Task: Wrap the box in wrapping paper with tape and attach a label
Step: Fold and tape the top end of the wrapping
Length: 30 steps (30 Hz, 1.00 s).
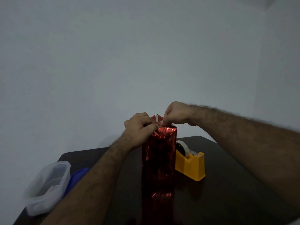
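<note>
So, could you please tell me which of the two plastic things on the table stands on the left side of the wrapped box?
The clear plastic container stands left of the red-wrapped box; the yellow tape dispenser sits on the right.

Both bare forearms reaching forward, converging at centre. Left hand knuckles up, fingers curled, pinching. Right hand slightly higher, fingertips pinched downward, wrist bent.
</note>
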Available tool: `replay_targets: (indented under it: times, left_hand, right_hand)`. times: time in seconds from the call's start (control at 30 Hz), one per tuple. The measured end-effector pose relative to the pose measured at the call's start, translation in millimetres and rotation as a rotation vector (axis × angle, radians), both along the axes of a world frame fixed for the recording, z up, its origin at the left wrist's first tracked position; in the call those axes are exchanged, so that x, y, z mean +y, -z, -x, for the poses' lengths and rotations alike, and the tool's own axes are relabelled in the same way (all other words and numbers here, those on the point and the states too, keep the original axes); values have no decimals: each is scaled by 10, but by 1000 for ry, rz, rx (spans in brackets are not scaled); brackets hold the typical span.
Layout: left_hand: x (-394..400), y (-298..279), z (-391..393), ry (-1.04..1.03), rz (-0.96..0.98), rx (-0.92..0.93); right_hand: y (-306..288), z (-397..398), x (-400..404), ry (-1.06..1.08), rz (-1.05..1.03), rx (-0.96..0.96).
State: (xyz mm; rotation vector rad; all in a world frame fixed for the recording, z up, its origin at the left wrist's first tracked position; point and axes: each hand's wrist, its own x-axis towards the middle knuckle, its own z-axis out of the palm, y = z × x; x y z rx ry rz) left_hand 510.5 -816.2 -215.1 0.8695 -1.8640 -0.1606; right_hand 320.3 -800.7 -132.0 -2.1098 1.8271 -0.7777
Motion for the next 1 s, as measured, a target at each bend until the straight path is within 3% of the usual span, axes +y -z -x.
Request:
replay_targets:
  times: [0.5,0.77,0.83,0.93,1.0]
  left_hand:
    - [26,-18,7,-1,11,3]
    - [29,-16,9,12,0,19]
    - [35,-17,12,7,0,20]
    - [24,-15,0,3,-1,28]
    - [23,-12,4,7,2,26]
  right_hand:
    - [-127,80,-19,90,-36,156]
    - [39,361,20,42,-119,-20]
    - [72,400,11,33,-36,-61]
    - [109,317,37,-48,290,-188]
    - [109,251,77,-187,333,-246]
